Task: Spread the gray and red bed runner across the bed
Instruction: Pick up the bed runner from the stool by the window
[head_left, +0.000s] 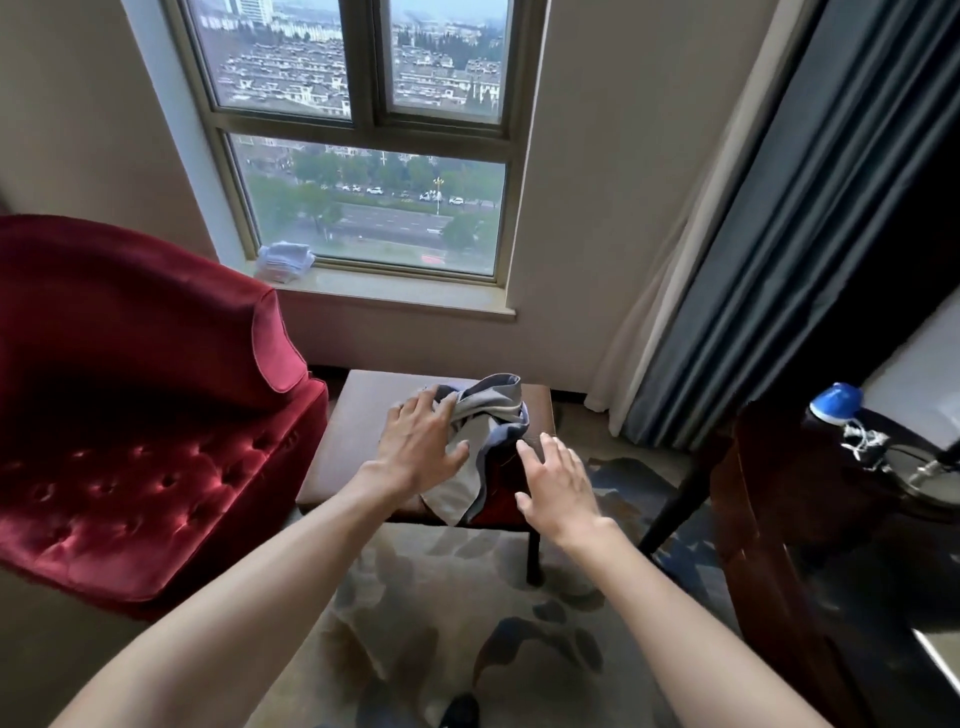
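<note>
Bed runner (488, 415) sits on stool (358, 431); armchair (130, 415) to its L, window (363, 156) behind, curtain (779, 260) & table (769, 519) to R.

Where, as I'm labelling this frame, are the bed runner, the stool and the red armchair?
bed runner (496, 408): head view, gray folds atop the bundle.
stool (353, 413): head view, bare brown seat near its left edge.
red armchair (130, 467): head view, tufted red upholstery.

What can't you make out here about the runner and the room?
Head view only.
The bed: outside the frame.
Bed runner: bunched on the stool, length hidden in folds and under the left hand.
Right hand: contact with the runner unclear.
Blue-capped object: blurred.
</note>
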